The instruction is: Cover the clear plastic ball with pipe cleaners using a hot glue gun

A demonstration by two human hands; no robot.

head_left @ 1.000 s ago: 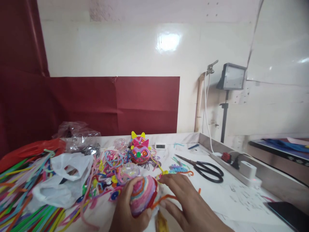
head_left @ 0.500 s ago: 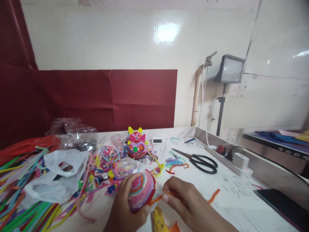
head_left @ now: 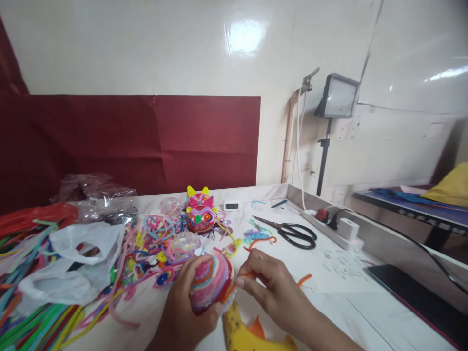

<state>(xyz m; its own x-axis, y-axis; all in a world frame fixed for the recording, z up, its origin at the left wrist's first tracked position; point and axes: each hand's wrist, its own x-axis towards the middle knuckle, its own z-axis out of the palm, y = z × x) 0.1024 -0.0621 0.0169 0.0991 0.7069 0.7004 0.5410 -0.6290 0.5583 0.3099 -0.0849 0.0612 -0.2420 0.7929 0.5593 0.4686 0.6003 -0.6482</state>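
Note:
My left hand [head_left: 192,302] is wrapped round a ball [head_left: 214,282] covered in rings of pink, purple, orange, white and red pipe cleaner. Against the ball's right edge, my right hand [head_left: 266,282] pinches an orange pipe cleaner [head_left: 304,280], whose free end sticks out past the back of the hand. The near end of that strand lies along the ball's red rim, by my left thumb. Just below the hands sits a yellow banana [head_left: 243,334] with brown spots, and an orange scrap [head_left: 257,327] is beside it.
Black-handled scissors [head_left: 292,233] lie beyond my right hand. A decorated cat-eared ball figure [head_left: 200,214] and a small digital clock [head_left: 231,206] stand at the back. Left are tangled pipe cleaners [head_left: 157,229] and a white plastic bag [head_left: 87,243]. A phone [head_left: 413,302] and power strip [head_left: 351,239] are right.
The view has turned slightly right and down, showing more of the banana. The orange pipe cleaner now lies closer along the ball's rim, and both hands keep their grip.

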